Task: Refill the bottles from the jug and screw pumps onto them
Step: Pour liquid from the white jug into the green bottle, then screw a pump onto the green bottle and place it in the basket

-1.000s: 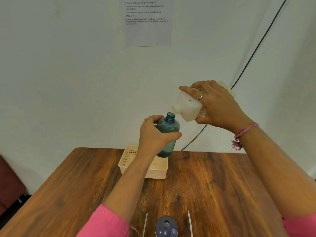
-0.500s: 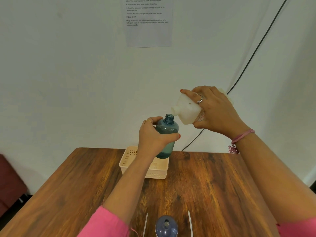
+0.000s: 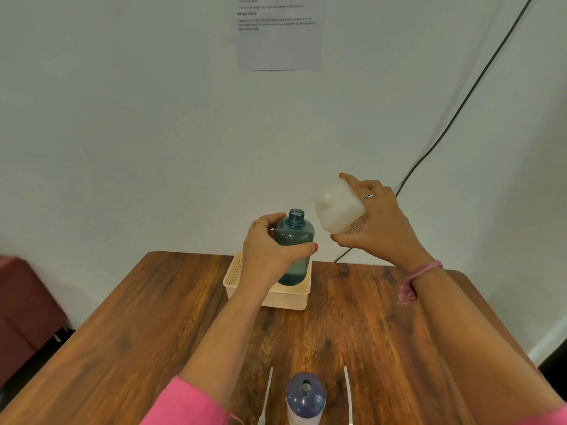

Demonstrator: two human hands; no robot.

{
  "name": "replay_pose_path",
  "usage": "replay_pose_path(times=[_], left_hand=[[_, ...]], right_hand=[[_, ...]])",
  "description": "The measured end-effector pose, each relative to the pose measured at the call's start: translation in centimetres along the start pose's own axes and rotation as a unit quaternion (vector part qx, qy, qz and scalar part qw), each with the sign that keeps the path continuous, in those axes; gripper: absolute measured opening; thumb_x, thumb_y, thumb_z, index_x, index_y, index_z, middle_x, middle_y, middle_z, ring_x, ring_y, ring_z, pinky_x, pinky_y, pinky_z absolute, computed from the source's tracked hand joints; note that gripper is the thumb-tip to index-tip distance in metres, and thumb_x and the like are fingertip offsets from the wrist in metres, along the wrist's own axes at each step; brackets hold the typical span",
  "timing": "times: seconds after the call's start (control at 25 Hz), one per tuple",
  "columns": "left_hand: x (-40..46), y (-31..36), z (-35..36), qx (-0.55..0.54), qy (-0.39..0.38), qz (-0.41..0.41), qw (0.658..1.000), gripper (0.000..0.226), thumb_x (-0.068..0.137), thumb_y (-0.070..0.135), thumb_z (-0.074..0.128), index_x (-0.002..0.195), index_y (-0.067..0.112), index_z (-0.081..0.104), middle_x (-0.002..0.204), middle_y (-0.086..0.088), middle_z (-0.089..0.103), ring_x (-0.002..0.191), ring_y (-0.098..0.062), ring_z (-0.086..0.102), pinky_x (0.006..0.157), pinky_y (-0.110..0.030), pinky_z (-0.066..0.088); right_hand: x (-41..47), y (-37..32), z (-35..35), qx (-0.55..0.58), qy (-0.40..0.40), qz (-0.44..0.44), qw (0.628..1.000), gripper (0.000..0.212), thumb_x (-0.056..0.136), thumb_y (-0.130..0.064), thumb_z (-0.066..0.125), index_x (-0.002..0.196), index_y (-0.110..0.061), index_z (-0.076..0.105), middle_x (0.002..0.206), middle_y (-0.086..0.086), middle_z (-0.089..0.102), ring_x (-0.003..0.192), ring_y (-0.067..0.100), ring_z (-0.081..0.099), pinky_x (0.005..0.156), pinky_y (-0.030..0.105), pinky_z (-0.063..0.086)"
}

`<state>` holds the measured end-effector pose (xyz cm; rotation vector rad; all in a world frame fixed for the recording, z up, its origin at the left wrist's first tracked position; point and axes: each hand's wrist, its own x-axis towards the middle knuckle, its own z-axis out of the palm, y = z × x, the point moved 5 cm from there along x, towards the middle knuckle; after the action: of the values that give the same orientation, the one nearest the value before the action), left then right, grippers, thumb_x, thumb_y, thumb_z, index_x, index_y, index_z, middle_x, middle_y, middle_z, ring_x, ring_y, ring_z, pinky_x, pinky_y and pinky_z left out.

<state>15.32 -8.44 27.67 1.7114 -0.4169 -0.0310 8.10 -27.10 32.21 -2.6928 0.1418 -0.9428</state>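
Left hand (image 3: 270, 250) is raised above the worktop (image 3: 147, 332) and grips the teal bottle (image 3: 294, 250) around its body, the thumb across the front and the fingers curled behind. This bottle stands upright in the air, its open neck on top, in front of the cream basket (image 3: 236, 280) that sits on the far part of the worktop. Right hand (image 3: 380, 222) is lifted just beside it, wrist bent, and holds the white jug (image 3: 337, 210) from behind with the fingers wrapped on it; the jug's spout points left, near the bottle's neck but apart from it. A second bottle (image 3: 305, 397) stands at the near edge, between two white tubes (image 3: 267, 391).
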Motion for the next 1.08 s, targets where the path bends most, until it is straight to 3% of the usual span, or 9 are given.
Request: replay_pose_path(times=[0.16,0.36,0.52,0.6,0.8,0.92,1.08], left_hand=[[-0.9,-3.1,-2.1,0.012,0.008,-0.024,1.0,0.082,0.055,0.021,0.092,0.126,0.025,0.052,0.122,0.005,0.058,0.111,-0.013,0.056,0.092,-0.034,0.054],[-2.0,-8.2,-4.6,0.031,0.013,-0.057,0.998,0.088,0.056,0.016,0.091,0.134,0.02,0.049,0.129,0.004,0.054,0.119,-0.014,0.05,0.1,-0.039,0.049],[-2.7,-12.7,-6.3,0.062,-0.002,-0.076,0.995,0.086,0.056,0.021,0.091,0.132,0.022,0.05,0.127,0.006,0.054,0.118,-0.013,0.052,0.1,-0.041,0.049],[-3.0,-14.7,-7.0,0.076,-0.007,-0.089,0.993,0.082,0.057,0.02,0.09,0.13,0.023,0.051,0.125,0.006,0.056,0.117,-0.013,0.053,0.1,-0.039,0.049],[-4.3,-19.6,-8.1,0.114,-0.035,-0.121,0.985,0.077,0.057,0.018,0.089,0.126,0.02,0.055,0.122,0.003,0.059,0.113,-0.015,0.055,0.097,-0.032,0.047],[-5.5,-22.5,-8.5,0.135,-0.056,-0.14,0.979,0.076,0.058,0.016,0.089,0.126,0.017,0.054,0.124,-0.001,0.058,0.114,-0.017,0.053,0.098,-0.03,0.045],[-7.2,-25.6,-8.8,0.147,-0.072,-0.167,0.972,0.076,0.06,0.017,0.088,0.126,0.017,0.052,0.126,-0.003,0.056,0.111,-0.015,0.052,0.095,-0.026,0.043]], right_hand=[[-1.5,0.7,2.5,0.103,-0.006,0.071,0.992,0.1,0.059,-0.034,0.085,0.142,-0.035,0.029,0.125,0.003,0.044,0.116,0.019,0.038,0.085,0.028,0.034],[-3.9,0.8,5.9,0.185,-0.012,0.121,0.975,0.099,0.055,-0.03,0.09,0.139,-0.03,0.037,0.117,-0.007,0.047,0.11,0.016,0.048,0.084,0.023,0.042],[-6.0,0.9,8.5,0.227,-0.02,0.179,0.957,0.102,0.051,-0.037,0.091,0.137,-0.033,0.036,0.129,-0.006,0.049,0.114,0.016,0.052,0.091,0.038,0.052],[-7.1,0.9,9.8,0.232,-0.023,0.201,0.951,0.103,0.05,-0.04,0.091,0.136,-0.034,0.035,0.129,-0.006,0.05,0.114,0.016,0.052,0.09,0.039,0.053],[-9.7,0.2,11.8,0.257,-0.008,0.236,0.937,0.098,0.051,-0.027,0.092,0.133,-0.027,0.039,0.121,-0.009,0.052,0.107,0.01,0.053,0.08,0.021,0.052],[-11.2,0.3,12.8,0.25,0.007,0.248,0.936,0.091,0.052,-0.022,0.092,0.126,-0.032,0.04,0.11,-0.015,0.053,0.102,0.009,0.055,0.072,0.015,0.05],[-13.5,1.0,14.1,0.221,0.016,0.278,0.935,0.093,0.058,-0.02,0.09,0.134,-0.028,0.036,0.12,-0.01,0.047,0.11,0.01,0.049,0.076,0.011,0.046]])
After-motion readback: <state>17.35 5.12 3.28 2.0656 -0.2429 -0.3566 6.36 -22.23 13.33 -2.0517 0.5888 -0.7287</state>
